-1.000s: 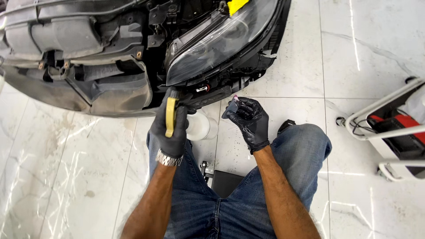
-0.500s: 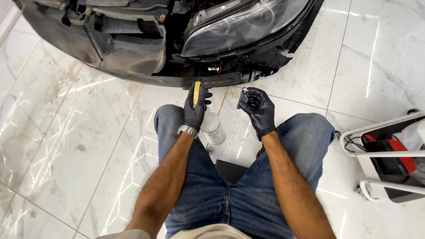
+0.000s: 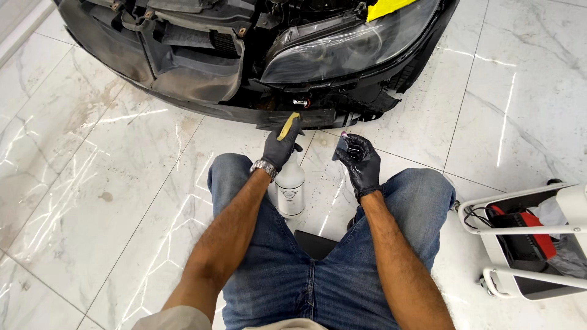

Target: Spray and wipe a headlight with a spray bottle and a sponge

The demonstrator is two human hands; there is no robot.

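Note:
My left hand [image 3: 280,146], in a black glove with a wristwatch, grips a small yellow squeegee [image 3: 287,125] just below the car's black front bumper [image 3: 202,67]. My right hand [image 3: 359,157], also gloved in black, holds a small dark piece [image 3: 342,145] with a pink tip between its fingers. A clear spray bottle [image 3: 291,188] stands on the floor between my knees, right under the left hand. Above both hands sits the dark headlight [image 3: 348,46], with a strip of yellow tape [image 3: 386,7] at its top edge.
I sit on a white marble floor [image 3: 92,183] in blue jeans. A white trolley [image 3: 526,241] with a red and black device and cables stands at my right. A dark flat object [image 3: 315,243] lies between my legs.
The view has swung back and right, so the car sits higher in frame. Both hands stayed close below the headlight, the left still on the squeegee, the right still on the small dark piece.

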